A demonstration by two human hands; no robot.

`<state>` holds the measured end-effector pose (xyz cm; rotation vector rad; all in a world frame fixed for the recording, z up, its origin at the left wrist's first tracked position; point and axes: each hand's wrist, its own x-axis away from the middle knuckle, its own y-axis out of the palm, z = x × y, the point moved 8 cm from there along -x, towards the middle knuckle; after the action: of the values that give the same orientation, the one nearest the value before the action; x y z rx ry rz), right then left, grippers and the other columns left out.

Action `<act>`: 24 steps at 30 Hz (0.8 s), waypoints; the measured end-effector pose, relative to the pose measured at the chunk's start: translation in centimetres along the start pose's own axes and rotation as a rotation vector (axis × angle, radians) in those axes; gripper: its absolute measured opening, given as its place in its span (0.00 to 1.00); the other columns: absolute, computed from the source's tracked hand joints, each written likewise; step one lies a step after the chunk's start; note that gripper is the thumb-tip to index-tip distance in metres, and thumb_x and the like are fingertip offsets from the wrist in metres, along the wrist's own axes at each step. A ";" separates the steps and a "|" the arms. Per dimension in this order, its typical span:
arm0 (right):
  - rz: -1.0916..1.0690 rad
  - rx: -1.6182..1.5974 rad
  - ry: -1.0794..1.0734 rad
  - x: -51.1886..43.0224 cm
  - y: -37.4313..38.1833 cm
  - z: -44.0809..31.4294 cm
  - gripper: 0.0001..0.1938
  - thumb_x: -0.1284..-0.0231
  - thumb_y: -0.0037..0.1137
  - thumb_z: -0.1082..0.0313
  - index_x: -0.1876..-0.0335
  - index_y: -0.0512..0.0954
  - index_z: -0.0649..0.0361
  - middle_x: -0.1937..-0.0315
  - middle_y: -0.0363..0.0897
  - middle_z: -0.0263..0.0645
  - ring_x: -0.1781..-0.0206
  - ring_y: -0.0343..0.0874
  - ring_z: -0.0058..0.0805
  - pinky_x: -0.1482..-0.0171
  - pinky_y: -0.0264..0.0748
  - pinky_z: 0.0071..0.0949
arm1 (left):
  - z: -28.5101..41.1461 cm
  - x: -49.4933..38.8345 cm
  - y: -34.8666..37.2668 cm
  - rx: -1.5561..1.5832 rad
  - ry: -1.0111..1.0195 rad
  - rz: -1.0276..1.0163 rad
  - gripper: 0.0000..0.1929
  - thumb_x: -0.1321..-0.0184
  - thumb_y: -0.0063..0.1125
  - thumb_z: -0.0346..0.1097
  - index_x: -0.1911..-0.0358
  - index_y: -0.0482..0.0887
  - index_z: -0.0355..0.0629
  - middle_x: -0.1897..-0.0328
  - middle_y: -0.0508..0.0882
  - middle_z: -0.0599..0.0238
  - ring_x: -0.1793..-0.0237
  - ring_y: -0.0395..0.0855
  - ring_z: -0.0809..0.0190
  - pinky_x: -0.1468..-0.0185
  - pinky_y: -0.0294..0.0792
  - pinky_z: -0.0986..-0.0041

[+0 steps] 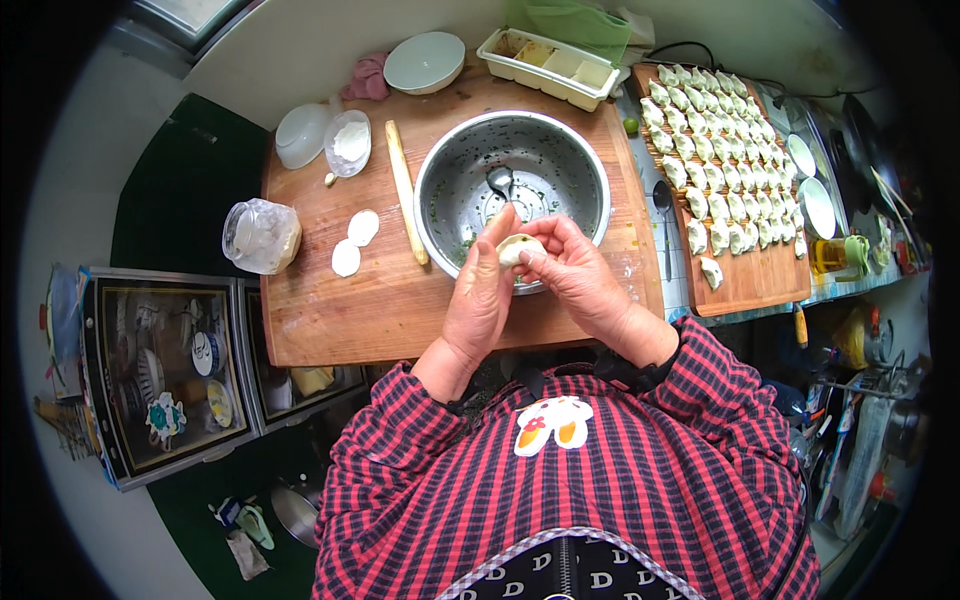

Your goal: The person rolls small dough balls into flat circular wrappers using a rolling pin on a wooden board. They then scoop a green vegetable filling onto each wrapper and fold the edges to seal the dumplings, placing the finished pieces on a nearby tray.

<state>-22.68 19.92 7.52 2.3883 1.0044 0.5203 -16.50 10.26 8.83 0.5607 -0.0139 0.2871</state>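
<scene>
A folded dumpling [519, 249] is held between my two hands, over the near rim of a large steel mixing bowl [438, 150]. My left hand [484, 292] supports it from the left with the fingers raised. The thumb and fingertips of my right hand [574, 270] pinch its edge. Inside the bowl lies a metal spoon [500, 180], among green filling scraps stuck to the wall and bottom. Two round dough wrappers, one upper [364, 227] and one lower [346, 258], lie on the wooden board [330, 315] left of a rolling pin [406, 191].
At right, a second wooden board [750, 289] carries rows of dumplings [731, 176], with a spoon [664, 225] beside it. A flour bowl [349, 142], a plastic jar [261, 236], a white bowl [424, 63] and a compartment box [551, 67] stand around the main board's far and left sides.
</scene>
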 end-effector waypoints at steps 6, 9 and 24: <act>0.046 0.293 -0.052 -0.3 -0.1 -0.3 0.07 0.20 0.57 0.64 0.50 0.81 0.59 0.55 0.83 0.32 0.55 0.84 0.21 0.54 0.82 0.22 | 0.4 0.5 1.0 0.124 0.000 -0.002 0.32 0.16 0.38 0.58 0.26 0.74 0.37 0.15 0.65 0.55 0.21 0.67 0.58 0.20 0.62 0.64; 0.067 0.669 -0.455 -0.1 1.4 -3.3 0.06 0.23 0.59 0.66 0.51 0.81 0.60 0.60 0.84 0.37 0.60 0.85 0.29 0.56 0.82 0.29 | 0.1 0.6 0.9 0.215 -0.040 0.077 0.31 0.16 0.39 0.56 0.26 0.74 0.37 0.19 0.70 0.55 0.23 0.69 0.59 0.22 0.65 0.64; 0.187 1.116 -0.327 -0.3 1.4 -4.0 0.10 0.31 0.62 0.66 0.48 0.78 0.55 0.61 0.83 0.46 0.58 0.84 0.51 0.53 0.81 0.44 | -1.4 0.0 -0.6 0.192 -0.123 0.270 0.33 0.16 0.37 0.59 0.33 0.75 0.31 0.31 0.80 0.54 0.31 0.79 0.61 0.26 0.71 0.66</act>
<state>-24.17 20.06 11.49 3.3694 1.0677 -0.5445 -16.41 10.55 7.31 0.7680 -0.1836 0.5200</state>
